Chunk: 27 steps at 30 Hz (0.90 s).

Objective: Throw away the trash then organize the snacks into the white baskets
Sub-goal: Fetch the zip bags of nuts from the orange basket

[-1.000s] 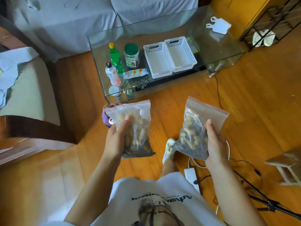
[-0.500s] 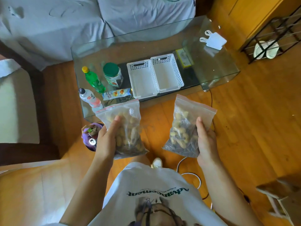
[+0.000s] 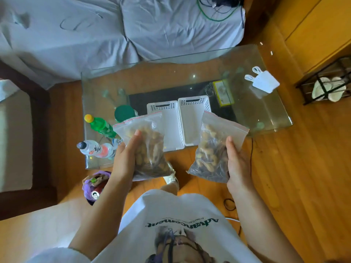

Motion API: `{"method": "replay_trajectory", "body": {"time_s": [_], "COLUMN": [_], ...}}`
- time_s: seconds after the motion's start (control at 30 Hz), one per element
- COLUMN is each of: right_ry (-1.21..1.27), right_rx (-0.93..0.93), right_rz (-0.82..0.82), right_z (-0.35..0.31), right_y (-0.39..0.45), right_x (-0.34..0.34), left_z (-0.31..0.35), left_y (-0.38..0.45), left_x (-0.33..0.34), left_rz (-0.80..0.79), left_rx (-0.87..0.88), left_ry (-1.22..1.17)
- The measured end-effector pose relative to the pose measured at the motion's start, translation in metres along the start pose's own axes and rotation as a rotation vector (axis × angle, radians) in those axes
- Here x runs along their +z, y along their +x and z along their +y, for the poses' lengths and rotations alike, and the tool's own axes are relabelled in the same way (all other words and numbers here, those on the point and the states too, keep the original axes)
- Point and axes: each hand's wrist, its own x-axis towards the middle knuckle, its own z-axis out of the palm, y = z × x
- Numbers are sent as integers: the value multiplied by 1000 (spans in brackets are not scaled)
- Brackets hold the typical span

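Clear plastic zip bags of peanuts, one gripped in the left hand (image 3: 129, 158) and one in the right hand (image 3: 237, 162), have come forward over the two white slotted baskets (image 3: 193, 118) just beyond the fingertips, ready for dropping in.

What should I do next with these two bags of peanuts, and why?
Probably lower each bag into the basket ahead of it: left hand holds one peanut bag over the left white basket, right hand another by the right basket; both look empty.

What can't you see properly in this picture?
- Head view: near end of the left basket, hidden by the left bag.
- Jar label, hidden by that bag.
- What fills the purple bin, partly behind the left hand.
- Box label under the glass, too small.
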Motion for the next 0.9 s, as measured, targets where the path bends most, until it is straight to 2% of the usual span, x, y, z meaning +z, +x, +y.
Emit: {"method": "replay_trajectory", "body": {"time_s": [0.1,0.23,0.47,0.6,0.8,0.9], "right_ry": [-15,-35,-137,-212,-327,-390], "right_rx": [38,71,37,-30,-19,-42], "right_rz": [-34,-62,-155,-182,-168,-173], "right_z": [-16,-36,-52,-39,3,30], "right_y": [46,108,245,322,419,453], "right_x": [16,44,108,146,186,199], "left_z": [20,36,26,10,-32,-55], "left_y": [37,91,229,316,432,472], "left_x": [19,40,85,103,110,111], "left_rz": [-17,62,121,152,250,219], "left_rx": [-68,-109,-131,-109,-152,-168], "left_ry": [-20,-16,50,110,181,259]}}
